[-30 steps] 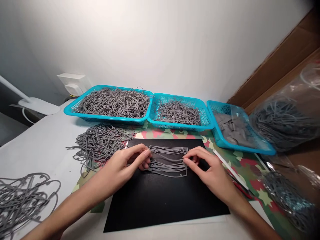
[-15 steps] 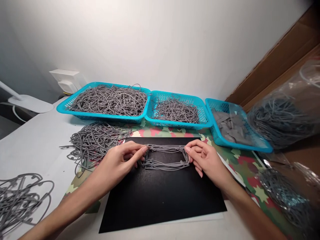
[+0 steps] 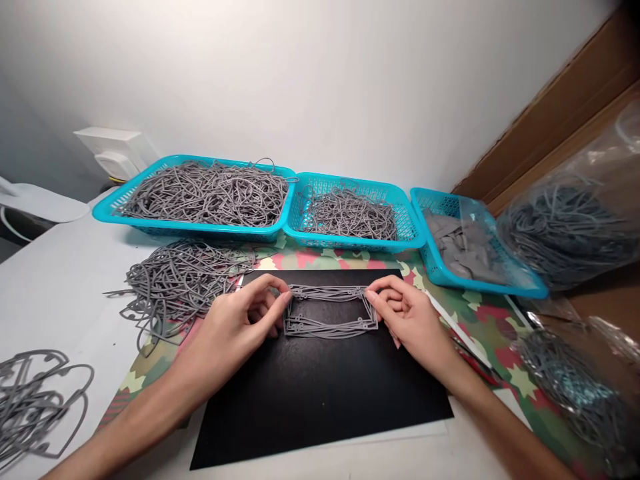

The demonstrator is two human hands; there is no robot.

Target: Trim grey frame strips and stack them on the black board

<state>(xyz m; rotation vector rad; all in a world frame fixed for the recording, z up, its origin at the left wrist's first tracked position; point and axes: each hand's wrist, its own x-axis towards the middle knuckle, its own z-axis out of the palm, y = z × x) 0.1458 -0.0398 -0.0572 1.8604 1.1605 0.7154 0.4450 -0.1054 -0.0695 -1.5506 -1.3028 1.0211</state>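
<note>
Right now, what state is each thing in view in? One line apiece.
Gray frames: loosely stacked
Left hand: pinching left side
Right hand: pinching right side
Black sheet: flat
Left basket: heaped
Middle basket: partly filled
Right basket: partly filled
Loose gray piles: tangled
Upper bag: bulging

White plug fitting (image 3: 114,162) on the pale wall (image 3: 325,87), white lamp base (image 3: 45,204) by the table's (image 3: 45,287) left edge, three blue baskets (image 3: 190,229) along its far edge, camouflage-patterned cloth (image 3: 327,260), brown cardboard (image 3: 550,110) on the right, apparently a red-handled tool (image 3: 483,373) on the cloth.
</note>
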